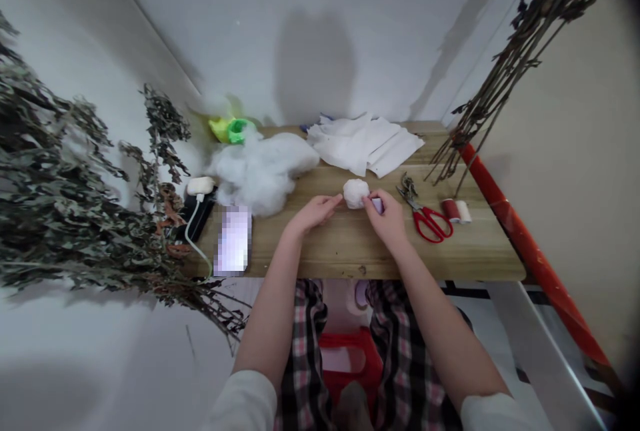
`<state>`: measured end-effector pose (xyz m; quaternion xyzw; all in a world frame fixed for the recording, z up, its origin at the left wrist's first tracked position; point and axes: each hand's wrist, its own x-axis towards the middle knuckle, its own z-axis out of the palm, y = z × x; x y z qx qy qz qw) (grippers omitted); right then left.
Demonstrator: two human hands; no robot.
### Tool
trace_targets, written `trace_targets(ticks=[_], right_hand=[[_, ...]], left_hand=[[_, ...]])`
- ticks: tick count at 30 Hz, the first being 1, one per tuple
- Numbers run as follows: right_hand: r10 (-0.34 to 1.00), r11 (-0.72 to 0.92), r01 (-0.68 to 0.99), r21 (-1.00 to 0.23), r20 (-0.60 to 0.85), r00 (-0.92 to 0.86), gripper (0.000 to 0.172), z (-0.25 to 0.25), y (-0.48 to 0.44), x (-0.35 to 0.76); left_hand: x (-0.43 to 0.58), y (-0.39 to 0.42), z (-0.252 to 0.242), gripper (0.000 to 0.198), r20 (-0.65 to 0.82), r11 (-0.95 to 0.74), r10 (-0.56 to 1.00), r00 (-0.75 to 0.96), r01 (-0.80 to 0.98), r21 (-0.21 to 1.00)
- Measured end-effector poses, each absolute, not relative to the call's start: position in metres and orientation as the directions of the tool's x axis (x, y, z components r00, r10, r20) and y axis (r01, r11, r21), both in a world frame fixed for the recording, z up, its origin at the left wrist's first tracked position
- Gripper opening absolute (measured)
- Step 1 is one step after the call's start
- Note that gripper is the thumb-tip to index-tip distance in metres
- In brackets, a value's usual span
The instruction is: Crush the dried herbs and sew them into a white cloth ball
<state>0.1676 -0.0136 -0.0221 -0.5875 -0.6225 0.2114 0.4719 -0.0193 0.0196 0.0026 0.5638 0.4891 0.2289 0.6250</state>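
A small, round, white cloth ball (pixel 356 193) with a puckered surface is at the middle of the wooden table. My right hand (pixel 387 217) pinches its right edge between thumb and fingertips. A pale lilac patch shows in the gap of that hand; what it is I cannot tell. Just left of the ball, my left hand (pixel 320 212) has thumb and forefinger closed together, their tips a little apart from it. Anything thin in that pinch is too small to make out. Red-handled scissors (pixel 431 224) lie to the right of my right hand.
Fluffy white stuffing (pixel 267 171) is heaped at left, near a lit phone (pixel 233 241) and a cabled white case (pixel 201 185). White cloth pieces (pixel 367 141) lie behind. Red thread (pixel 451 211) and white thread (pixel 465 212) spools stand right. Dried branches (pixel 65 197) crowd the left.
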Motion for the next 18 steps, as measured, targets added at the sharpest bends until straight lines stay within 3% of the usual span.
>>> trace_targets(ticks=[10, 18], right_hand=[[0.934, 0.209, 0.534, -0.819, 0.329, 0.14, 0.025, -0.0223, -0.013, 0.1681], [0.93, 0.228, 0.541, -0.809, 0.346, 0.125, 0.021, -0.0212, -0.0136, 0.1671]], left_hand=[[-0.0242, 0.0236, -0.0003, 0.035, -0.297, 0.236, 0.799, 0.523, 0.181, 0.955], [-0.0249, 0.0234, -0.0018, 0.018, -0.399, 0.341, 0.726, 0.56, 0.211, 0.916]])
